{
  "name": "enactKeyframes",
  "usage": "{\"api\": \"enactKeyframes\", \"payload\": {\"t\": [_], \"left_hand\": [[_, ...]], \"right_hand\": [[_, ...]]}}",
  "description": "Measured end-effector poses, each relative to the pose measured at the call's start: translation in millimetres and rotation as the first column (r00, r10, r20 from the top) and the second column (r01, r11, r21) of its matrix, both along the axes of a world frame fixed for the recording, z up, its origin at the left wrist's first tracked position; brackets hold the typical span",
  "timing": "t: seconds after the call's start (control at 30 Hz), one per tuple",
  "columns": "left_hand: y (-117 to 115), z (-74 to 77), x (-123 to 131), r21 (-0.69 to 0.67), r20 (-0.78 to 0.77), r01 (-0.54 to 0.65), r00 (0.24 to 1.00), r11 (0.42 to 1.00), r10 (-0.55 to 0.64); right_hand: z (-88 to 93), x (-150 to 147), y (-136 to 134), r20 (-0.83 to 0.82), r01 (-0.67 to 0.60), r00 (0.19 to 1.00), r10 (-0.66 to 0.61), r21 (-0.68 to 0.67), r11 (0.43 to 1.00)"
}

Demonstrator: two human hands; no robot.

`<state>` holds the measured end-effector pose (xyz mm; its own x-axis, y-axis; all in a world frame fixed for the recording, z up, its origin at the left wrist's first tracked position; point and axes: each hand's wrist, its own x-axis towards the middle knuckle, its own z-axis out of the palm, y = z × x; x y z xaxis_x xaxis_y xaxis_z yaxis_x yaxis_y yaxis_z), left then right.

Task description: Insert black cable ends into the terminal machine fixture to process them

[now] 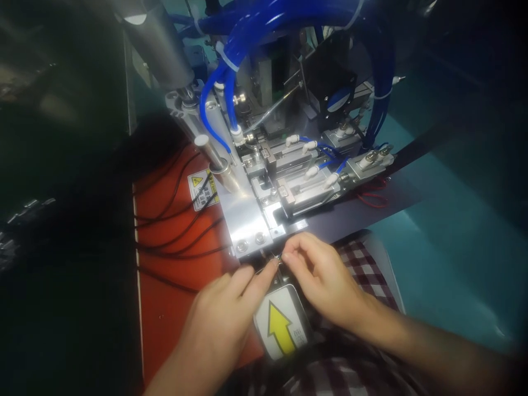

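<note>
Metal piece (279, 258), too small and finger-covered to identify, shows between the fingertips of the left hand (225, 302) and right hand (324, 278), near the silver plate (246, 220)'s front edge; whether either grip clasps it, I cannot tell.

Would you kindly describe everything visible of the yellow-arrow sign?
The yellow-arrow sign is a white, plastic-looking panel with rounded corners and dark edging. Its dark-outlined arrow points up the picture; small print beside it is illegible. It lies between the left hand and right hand; whether either touches it is unclear.
</note>
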<state>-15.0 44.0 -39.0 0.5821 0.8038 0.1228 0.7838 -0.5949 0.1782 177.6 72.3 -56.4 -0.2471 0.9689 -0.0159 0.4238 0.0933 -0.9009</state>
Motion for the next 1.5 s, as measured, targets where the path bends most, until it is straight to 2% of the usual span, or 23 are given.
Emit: {"api": "enactKeyframes", "payload": {"t": [0.27,0.53,0.83,1.23,1.5], "left_hand": [[0.2,0.6,-0.7,0.004,-0.004,0.006,1.000,1.000,-0.006],[0.4,1.7,-0.2,0.006,-0.018,0.007,1.000,1.000,-0.007],[-0.6,1.1,1.1,-0.009,-0.015,0.004,1.000,1.000,-0.004],[-2.4,0.0,0.3,-0.019,0.004,-0.006,1.000,1.000,0.006],[-1.3,-1.5,-2.2,-0.007,0.020,-0.002,1.000,1.000,0.002]], "right_hand": [[1.7,-1.2,-0.1,0.007,0.029,1.000,-0.028,-0.122,0.992],[2.5,-3.7,-0.1,0.004,0.045,0.999,-0.044,-0.120,0.992],[3.6,-2.9,1.6,-0.022,0.037,0.999,-0.043,-0.216,0.976],[2.4,-3.7,2.6,-0.086,0.030,0.995,-0.049,-0.205,0.978],[1.0,-1.9,1.2,-0.052,0.034,0.998,-0.047,-0.233,0.972]]}}
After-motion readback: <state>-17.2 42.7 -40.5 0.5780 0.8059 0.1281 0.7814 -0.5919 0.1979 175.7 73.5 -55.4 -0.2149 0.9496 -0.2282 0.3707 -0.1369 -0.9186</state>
